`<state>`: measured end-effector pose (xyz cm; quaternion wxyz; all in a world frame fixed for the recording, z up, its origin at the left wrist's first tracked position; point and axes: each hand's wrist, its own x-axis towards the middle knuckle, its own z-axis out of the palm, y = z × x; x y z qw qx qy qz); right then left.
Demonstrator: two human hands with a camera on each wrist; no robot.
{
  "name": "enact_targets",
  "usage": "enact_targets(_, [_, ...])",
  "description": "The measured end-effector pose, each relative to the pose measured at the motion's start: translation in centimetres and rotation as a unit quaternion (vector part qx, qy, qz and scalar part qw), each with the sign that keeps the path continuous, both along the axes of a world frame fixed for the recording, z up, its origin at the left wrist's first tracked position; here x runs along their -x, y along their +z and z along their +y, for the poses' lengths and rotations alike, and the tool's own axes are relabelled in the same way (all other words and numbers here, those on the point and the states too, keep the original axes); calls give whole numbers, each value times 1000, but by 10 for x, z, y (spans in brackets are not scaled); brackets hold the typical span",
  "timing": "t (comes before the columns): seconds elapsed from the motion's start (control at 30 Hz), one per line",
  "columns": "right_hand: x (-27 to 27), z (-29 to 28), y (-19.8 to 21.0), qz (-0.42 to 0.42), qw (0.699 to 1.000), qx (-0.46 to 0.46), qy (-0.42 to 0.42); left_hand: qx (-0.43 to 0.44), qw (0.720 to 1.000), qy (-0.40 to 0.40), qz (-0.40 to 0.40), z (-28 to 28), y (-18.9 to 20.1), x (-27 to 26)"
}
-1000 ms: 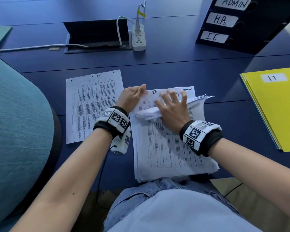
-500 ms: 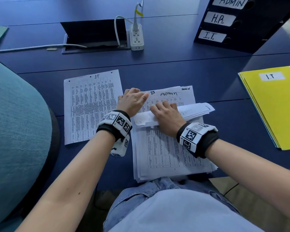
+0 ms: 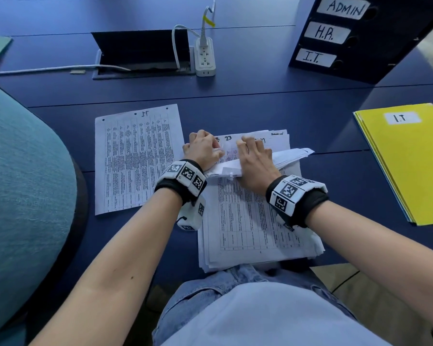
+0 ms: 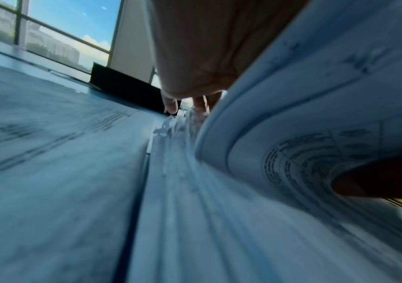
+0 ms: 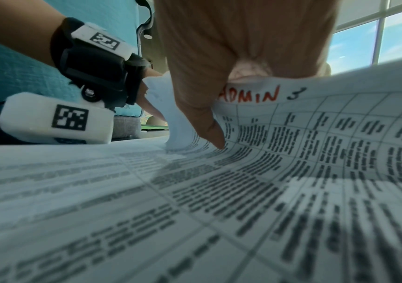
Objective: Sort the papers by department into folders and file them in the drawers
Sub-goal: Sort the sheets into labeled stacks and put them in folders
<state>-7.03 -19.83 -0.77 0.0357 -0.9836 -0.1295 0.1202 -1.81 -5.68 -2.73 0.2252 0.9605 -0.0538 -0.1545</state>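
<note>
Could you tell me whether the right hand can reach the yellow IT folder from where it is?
Probably yes: bare desk separates the right hand from the yellow IT folder, though it grips folded-back papers.

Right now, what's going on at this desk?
A person is leafing through a paper stack on the blue desk. The right hand holds the top sheets folded back; the wrist view shows one marked ADMIN. The left hand picks at the sheets beneath. One sheet marked IT lies apart on the left. The yellow I.T. folder lies closed on the right, and the labelled drawers stand behind.
</note>
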Motion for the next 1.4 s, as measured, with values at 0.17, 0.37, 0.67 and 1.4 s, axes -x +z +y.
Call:
enact_targets(0.17, [-4, -5, 3, -1, 999, 23, -34, 49, 995, -72, -49, 5, 5, 9])
enact_targets(0.37, [9, -9, -5, -145, 983, 113, -11, 106, 990, -93, -14, 19, 15, 12])
enact_targets(0.67, [27, 4, 5, 0, 996, 60, 63, 34, 999, -26, -33, 21, 7, 4])
enact_targets(1.4, [-4, 7, 2, -2, 1000, 16, -10, 95, 968, -119, -201, 36, 13, 14])
